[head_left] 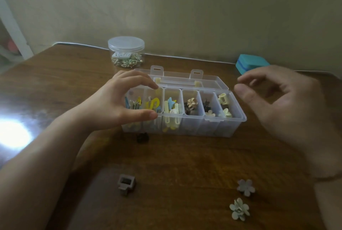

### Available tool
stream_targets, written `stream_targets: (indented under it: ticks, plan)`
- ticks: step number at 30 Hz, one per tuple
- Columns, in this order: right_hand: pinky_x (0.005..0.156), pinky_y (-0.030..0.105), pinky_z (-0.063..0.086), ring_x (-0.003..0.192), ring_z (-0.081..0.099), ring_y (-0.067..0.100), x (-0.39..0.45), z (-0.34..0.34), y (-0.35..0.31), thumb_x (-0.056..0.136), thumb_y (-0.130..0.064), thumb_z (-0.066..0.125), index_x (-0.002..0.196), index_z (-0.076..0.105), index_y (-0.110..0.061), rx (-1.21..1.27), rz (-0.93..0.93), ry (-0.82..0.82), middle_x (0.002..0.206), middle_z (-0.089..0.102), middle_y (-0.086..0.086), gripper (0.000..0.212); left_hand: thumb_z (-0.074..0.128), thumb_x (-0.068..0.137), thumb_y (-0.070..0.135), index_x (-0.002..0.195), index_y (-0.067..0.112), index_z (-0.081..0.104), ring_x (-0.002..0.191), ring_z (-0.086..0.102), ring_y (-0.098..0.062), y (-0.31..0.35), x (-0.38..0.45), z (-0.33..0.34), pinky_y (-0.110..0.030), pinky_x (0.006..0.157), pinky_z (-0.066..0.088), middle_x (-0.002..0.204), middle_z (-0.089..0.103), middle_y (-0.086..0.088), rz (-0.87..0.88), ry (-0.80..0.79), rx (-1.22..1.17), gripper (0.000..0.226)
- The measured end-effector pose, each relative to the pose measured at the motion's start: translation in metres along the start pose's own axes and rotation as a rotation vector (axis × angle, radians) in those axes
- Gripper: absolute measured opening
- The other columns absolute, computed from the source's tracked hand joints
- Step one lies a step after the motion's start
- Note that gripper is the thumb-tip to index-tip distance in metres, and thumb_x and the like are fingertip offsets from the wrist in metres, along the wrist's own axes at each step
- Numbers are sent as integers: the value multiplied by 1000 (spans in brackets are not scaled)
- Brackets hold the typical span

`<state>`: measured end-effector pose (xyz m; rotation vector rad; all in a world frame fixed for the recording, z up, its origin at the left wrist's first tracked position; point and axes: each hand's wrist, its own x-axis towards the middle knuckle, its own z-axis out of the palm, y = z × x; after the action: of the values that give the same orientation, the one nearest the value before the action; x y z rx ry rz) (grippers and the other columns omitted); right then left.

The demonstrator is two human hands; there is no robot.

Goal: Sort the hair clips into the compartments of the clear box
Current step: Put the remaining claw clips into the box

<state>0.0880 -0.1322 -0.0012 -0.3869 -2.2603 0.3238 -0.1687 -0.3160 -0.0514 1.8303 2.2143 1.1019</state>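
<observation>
The clear box [238,118] sits mid-table with its lid open flat behind it, and its several compartments hold coloured clips. My left hand [114,104] hovers over the box's left end, thumb and fingers spread, holding nothing. My right hand [288,111] floats to the right of the box, fingers loosely curled apart and empty. Loose on the table lie a grey square claw clip [126,183], a grey flower clip [245,187], a pale green flower clip [239,209] and a small dark clip [142,137] against the box's front wall.
A round clear jar [126,51] with a lid and small trinkets stands behind the box. A teal case [251,64] lies at the back right by the wall. A bright glare patch marks the wooden table [185,165] at the left.
</observation>
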Motion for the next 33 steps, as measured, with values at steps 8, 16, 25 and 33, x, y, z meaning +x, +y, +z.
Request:
stream_targets:
  ticks: [8,16,25,33]
  plan:
    - [62,16,42,79,61,0,7,-17,31,84,-27,70,88,66,-40,-104,223,-302,84,68,-16,14,67,63,74,119,41,61,132,39,-8,1,0,0,-45,108,36,129,53,23,-7,-11,0,65]
    - [82,19,47,111,46,-10,-64,-40,2,79,-52,69,120,36,-67,-103,47,-1127,130,33,-40,54,65,61,79,118,43,60,132,37,-6,0,0,-1,-47,108,36,130,52,24,-29,-17,-17,68]
    - [77,7,45,92,62,-1,-46,-26,7,81,-48,63,90,68,-36,102,-19,-411,99,66,-19,16,66,61,75,118,44,60,131,36,-6,1,0,-1,-46,108,35,129,51,26,-31,-22,-20,66]
    - [79,25,50,94,57,1,-6,16,14,87,-36,63,95,68,-27,-29,10,-135,97,67,-12,13,66,62,75,118,44,59,130,35,-3,3,-1,-3,-43,107,36,129,50,26,-38,-30,-11,65]
